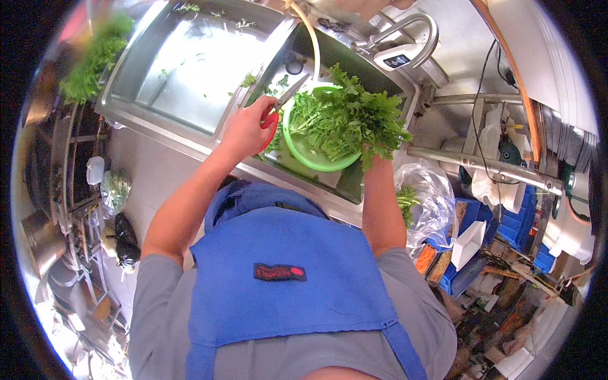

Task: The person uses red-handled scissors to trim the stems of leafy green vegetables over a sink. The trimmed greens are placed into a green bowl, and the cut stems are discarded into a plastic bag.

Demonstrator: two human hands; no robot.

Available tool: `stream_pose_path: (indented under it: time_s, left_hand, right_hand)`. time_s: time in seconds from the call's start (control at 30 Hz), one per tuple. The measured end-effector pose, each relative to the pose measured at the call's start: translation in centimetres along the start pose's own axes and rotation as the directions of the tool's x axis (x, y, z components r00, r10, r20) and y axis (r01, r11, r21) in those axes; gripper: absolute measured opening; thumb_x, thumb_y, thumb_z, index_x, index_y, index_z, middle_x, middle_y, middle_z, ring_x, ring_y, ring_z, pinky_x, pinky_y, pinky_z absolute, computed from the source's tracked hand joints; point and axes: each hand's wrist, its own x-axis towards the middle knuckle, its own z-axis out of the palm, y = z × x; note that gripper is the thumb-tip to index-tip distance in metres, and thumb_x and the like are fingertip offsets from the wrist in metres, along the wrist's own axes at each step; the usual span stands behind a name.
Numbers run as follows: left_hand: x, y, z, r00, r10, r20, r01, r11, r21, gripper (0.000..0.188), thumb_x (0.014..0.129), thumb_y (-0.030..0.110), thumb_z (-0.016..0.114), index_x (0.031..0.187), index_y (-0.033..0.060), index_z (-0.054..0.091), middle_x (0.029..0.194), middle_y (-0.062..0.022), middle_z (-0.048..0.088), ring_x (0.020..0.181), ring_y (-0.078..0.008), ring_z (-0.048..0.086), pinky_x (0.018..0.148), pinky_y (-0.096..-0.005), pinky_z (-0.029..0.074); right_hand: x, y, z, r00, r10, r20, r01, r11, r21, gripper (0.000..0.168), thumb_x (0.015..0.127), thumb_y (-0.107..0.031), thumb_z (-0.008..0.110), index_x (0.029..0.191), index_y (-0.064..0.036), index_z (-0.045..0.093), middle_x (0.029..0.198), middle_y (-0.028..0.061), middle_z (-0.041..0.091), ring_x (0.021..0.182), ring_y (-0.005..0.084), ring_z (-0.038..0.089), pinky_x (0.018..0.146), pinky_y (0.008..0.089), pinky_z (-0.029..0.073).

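My left hand (249, 128) is closed around the red handles of a pair of scissors (270, 130). The blades point up and to the right, just left of a green plastic basin (313, 165). On the right, my right hand (375, 156) grips a bunch of leafy greens (363, 107) at the basin's right rim; leaves hide most of its fingers. Cut leafy stems (316, 123) lie inside the basin, which sits in the right bowl of a steel sink (351, 183). A pale hose (314, 42) hangs down behind the basin.
The left sink bowl (175, 102) holds scattered leaf scraps. A curved steel faucet (430, 35) and white bottle (396, 57) stand at the back right. More greens (97, 59) are at far left. A clear plastic bag (430, 204) hangs right, near blue crates (517, 223). Part of another person shows at the top.
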Motion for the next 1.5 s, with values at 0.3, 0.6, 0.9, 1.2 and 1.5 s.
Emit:
stream_pose_path:
  time_s: [0.3,0.6,0.9,1.2,1.5]
  left_hand:
    - [-0.5,-0.5,0.2,0.999,-0.001,0.046,0.002,1.0,-0.013,0.042,0.089,0.019,0.068,0.129,0.0159,0.06,0.094,-0.0181,0.071,0.084,-0.0366,0.07,0.074,-0.0451,0.054]
    - [-0.8,-1.0,0.1,0.999,-0.03,-0.033,0.029,0.999,-0.026,0.047,0.085,0.018,0.074,0.129,0.0143,0.059,0.092,-0.0173,0.071,0.081,-0.0355,0.07,0.074,-0.0427,0.055]
    - [-1.6,3.8,-2.4,0.999,0.023,-0.034,-0.037,0.849,-0.527,0.056,0.078,0.012,0.084,0.126,0.0025,0.056,0.088,-0.0067,0.071,0.079,-0.0118,0.066,0.074,-0.029,0.054]
    - [-0.6,4.6,0.8,0.997,0.041,0.072,-0.017,0.953,-0.303,0.058,0.076,0.016,0.085,0.125,0.0061,0.056,0.091,-0.0103,0.074,0.084,-0.0178,0.071,0.079,-0.0325,0.056]
    - [-0.4,3.8,2.5,0.996,0.043,0.084,0.0,0.89,-0.457,0.048,0.08,0.009,0.078,0.122,0.0024,0.056,0.083,-0.0087,0.067,0.071,-0.0144,0.061,0.07,-0.0302,0.051]
  right_hand:
    - [-0.8,-0.4,3.7,0.984,0.152,-0.089,-0.143,0.985,0.095,0.031,0.094,-0.03,0.062,0.115,-0.007,0.067,0.115,0.0132,0.069,0.102,0.0268,0.068,0.088,0.0423,0.059]
    - [0.1,-2.1,8.3,0.978,0.195,-0.072,-0.182,0.971,0.153,0.028,0.092,-0.024,0.059,0.112,-0.006,0.066,0.116,0.0152,0.067,0.104,0.0282,0.066,0.091,0.0434,0.055]
    - [0.3,-2.2,7.9,0.996,-0.039,-0.078,0.017,0.966,-0.258,0.034,0.084,-0.015,0.063,0.116,-0.007,0.056,0.113,0.0152,0.065,0.101,0.027,0.063,0.093,0.0407,0.053]
    - [-0.7,-2.1,12.0,0.993,-0.116,0.018,0.111,0.881,-0.46,0.036,0.082,-0.006,0.066,0.116,-0.008,0.055,0.113,0.0141,0.065,0.103,0.0228,0.061,0.094,0.0367,0.051]
    - [-1.1,-1.9,10.7,0.994,-0.088,0.059,0.106,0.869,-0.484,0.037,0.082,-0.005,0.067,0.116,-0.009,0.052,0.112,0.0127,0.064,0.102,0.0208,0.061,0.092,0.0357,0.051]
